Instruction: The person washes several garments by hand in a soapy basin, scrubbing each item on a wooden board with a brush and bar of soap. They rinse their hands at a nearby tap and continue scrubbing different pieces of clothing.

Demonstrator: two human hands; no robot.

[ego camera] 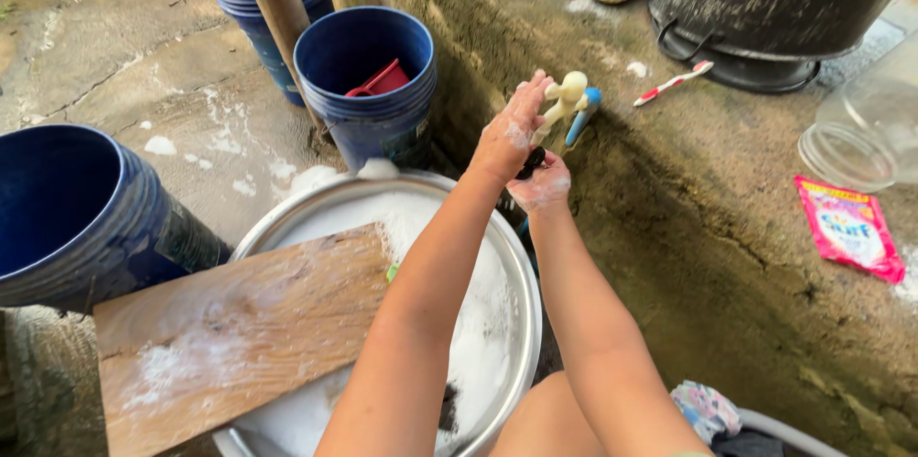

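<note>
A dark object between the two soapy hands is mostly hidden and cannot be identified. The left hand (510, 137) is raised with fingers open against the cream tap (564, 98); the right hand (541, 185) cups loosely beneath it, its grip unclear. Below, a metal basin (521, 275) of suds carries a wooden board (239, 333) on wet concrete ground (172, 84), with blue buckets (368, 84) nearby.

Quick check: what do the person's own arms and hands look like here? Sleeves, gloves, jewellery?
Both arms are bare as far up as the view shows: no sleeves, gloves, watch or bracelets visible. The left hand and right hand carry patches of white soap foam. Rings cannot be made out on the fingers at this size.
</note>
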